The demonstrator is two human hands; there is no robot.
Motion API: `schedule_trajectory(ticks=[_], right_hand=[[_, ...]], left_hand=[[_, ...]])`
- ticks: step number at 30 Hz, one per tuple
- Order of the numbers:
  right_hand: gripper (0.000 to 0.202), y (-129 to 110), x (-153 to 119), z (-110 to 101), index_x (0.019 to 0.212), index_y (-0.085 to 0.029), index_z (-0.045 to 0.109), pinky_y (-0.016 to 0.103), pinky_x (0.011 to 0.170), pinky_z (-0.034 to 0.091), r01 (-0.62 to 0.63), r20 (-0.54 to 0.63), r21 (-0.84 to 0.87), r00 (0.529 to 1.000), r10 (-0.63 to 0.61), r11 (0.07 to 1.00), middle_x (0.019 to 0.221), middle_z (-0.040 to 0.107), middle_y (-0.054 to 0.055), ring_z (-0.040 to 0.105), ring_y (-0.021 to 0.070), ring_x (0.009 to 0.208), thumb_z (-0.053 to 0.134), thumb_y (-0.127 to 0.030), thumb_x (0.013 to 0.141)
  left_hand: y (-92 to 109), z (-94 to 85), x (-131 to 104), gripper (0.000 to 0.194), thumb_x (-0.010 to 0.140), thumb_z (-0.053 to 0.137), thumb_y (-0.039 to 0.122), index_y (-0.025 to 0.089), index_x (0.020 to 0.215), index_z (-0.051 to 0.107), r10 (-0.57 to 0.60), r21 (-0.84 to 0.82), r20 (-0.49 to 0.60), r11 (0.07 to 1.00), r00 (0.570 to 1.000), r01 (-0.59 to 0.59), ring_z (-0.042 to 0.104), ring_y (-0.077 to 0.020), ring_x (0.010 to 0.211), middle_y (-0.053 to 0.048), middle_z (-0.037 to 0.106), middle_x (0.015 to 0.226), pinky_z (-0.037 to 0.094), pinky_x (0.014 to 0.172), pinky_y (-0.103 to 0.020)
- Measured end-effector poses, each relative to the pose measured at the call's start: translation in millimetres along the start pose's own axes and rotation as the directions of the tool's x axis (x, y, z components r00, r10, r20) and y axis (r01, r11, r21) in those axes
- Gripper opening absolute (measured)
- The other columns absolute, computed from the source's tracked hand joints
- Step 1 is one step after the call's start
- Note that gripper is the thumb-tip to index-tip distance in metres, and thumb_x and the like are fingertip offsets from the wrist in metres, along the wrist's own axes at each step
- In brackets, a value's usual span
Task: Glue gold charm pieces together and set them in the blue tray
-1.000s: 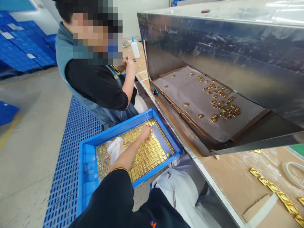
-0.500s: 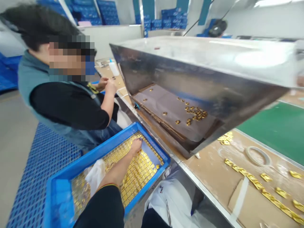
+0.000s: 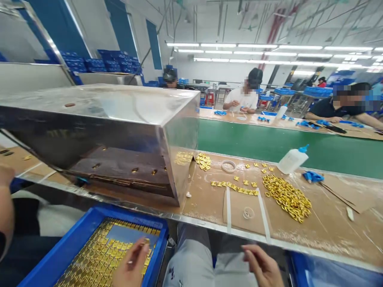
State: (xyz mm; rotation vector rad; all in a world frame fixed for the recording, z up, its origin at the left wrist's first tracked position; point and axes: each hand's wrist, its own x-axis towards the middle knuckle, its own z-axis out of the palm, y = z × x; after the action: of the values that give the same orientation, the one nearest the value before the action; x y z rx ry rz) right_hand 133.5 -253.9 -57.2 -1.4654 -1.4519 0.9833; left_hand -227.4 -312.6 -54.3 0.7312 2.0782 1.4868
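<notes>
My left hand point(image 3: 131, 263) is over the blue tray point(image 3: 98, 209), closed with thumb and fingers around a small gold piece point(image 3: 145, 241) at the fingertips. Rows of square gold pieces point(image 3: 89, 255) fill most of the tray, and a pale sheet point(image 3: 124, 234) shows in a gap among them. In front of the bench edge hangs my right hand point(image 3: 263, 266), fingers a little apart and holding nothing. On the bench beyond it lie a row of gold pieces point(image 3: 236, 188) and a heap of gold rings point(image 3: 287, 197).
A metal hood point(image 3: 182, 139) stands on the bench at the left, several gold pieces beneath it. A tape roll point(image 3: 228, 166) and a white squeeze bottle point(image 3: 292, 160) stand near the green belt point(image 3: 254, 139). A co-worker's arm point(image 3: 6, 207) shows at the far left; other people sit opposite.
The view has swung right, towards the bench. My left hand has come up from the pieces in the tray with a small gold piece. My right hand has come into view.
</notes>
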Motion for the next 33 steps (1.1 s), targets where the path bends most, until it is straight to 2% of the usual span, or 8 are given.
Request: schedule_trajectory(ticks=[4,6,8,11,19,27,30,33], right_hand=[[0.059,-23,-23,48,0.087,-0.018,0.075,0.026,0.052,0.051,0.0,0.215,0.108,0.976,-0.024,0.994,0.071,0.072,0.008,0.063,0.0175,0.056,0.053,-0.073,0.089],[0.057,-33,-35,51,0.081,-0.018,0.072,0.025,0.053,0.048,-0.02,0.273,0.113,0.962,-0.012,0.993,0.07,0.069,0.007,0.061,0.0162,0.057,0.054,-0.071,0.09],[0.055,-39,-45,43,0.075,-0.018,0.067,0.025,0.055,0.046,-0.058,0.3,0.146,0.954,0.011,0.988,0.067,0.065,0.005,0.058,0.015,0.058,0.055,-0.068,0.091],[0.053,-44,-58,26,0.072,-0.018,0.063,0.024,0.053,0.044,-0.105,0.281,0.211,0.959,0.042,0.972,0.066,0.062,0.003,0.055,0.0131,0.057,0.055,-0.067,0.092],[0.053,-46,-43,14,0.075,-0.018,0.062,0.023,0.049,0.041,-0.204,0.298,0.258,0.947,0.123,0.944,0.065,0.058,0.0,0.05,0.0108,0.053,0.061,-0.07,0.086],[0.056,-40,-2,-1,0.07,-0.019,0.059,0.021,0.045,0.037,-0.341,0.308,0.287,0.918,0.251,0.895,0.054,0.052,-0.003,0.046,0.0096,0.047,0.062,-0.074,0.082],[0.054,-35,11,-8,0.07,-0.02,0.06,0.022,0.045,0.04,-0.28,0.256,0.255,0.943,0.214,0.925,0.055,0.055,-0.002,0.049,0.0104,0.047,0.059,-0.071,0.086],[0.046,-23,28,-18,0.077,-0.019,0.064,0.024,0.049,0.047,-0.132,0.044,0.18,0.991,0.126,0.975,0.06,0.062,0.0,0.056,0.0125,0.05,0.062,-0.063,0.089]], left_hand=[[20,63.9,-79,0.049,0.063,0.084,0.062,0.019,0.087,0.079,0.027,-0.263,0.388,0.961,0.921,0.082,0.07,-0.0203,0.065,-0.005,0.076,0.073,0.061,0.062,-0.029],[29,81.8,-103,0.047,0.07,0.08,0.061,0.017,0.087,0.079,0.11,-0.305,0.588,0.948,0.801,0.094,0.069,-0.0192,0.069,-0.007,0.074,0.078,0.06,0.06,-0.026],[37,89.4,-114,0.042,0.076,0.079,0.056,0.015,0.086,0.078,0.19,-0.309,0.757,0.947,0.625,0.086,0.067,-0.0171,0.068,-0.008,0.072,0.08,0.06,0.061,-0.026],[48,93.3,-116,0.034,0.081,0.077,0.048,0.015,0.09,0.078,0.219,-0.306,0.843,0.946,0.492,0.104,0.066,-0.0146,0.066,-0.007,0.069,0.081,0.06,0.063,-0.025],[51,116.7,-111,0.027,0.088,0.071,0.041,0.016,0.091,0.078,0.253,-0.278,0.87,0.961,0.423,-0.004,0.063,-0.0137,0.063,-0.006,0.068,0.08,0.057,0.056,-0.024],[66,154.3,-96,0.023,0.09,0.072,0.038,0.017,0.1,0.075,0.497,-0.353,0.781,0.851,0.378,-0.389,0.065,-0.0157,0.067,-0.004,0.072,0.076,0.054,0.065,-0.025],[70,171.5,-90,0.02,0.093,0.067,0.034,0.016,0.1,0.074,0.534,-0.365,0.766,0.82,0.358,-0.442,0.064,-0.0152,0.066,-0.005,0.071,0.075,0.053,0.064,-0.024],[70,188.8,-79,0.024,0.093,0.067,0.037,0.015,0.102,0.074,0.556,-0.375,0.764,0.796,0.328,-0.474,0.064,-0.015,0.065,-0.006,0.072,0.076,0.054,0.064,-0.024]])
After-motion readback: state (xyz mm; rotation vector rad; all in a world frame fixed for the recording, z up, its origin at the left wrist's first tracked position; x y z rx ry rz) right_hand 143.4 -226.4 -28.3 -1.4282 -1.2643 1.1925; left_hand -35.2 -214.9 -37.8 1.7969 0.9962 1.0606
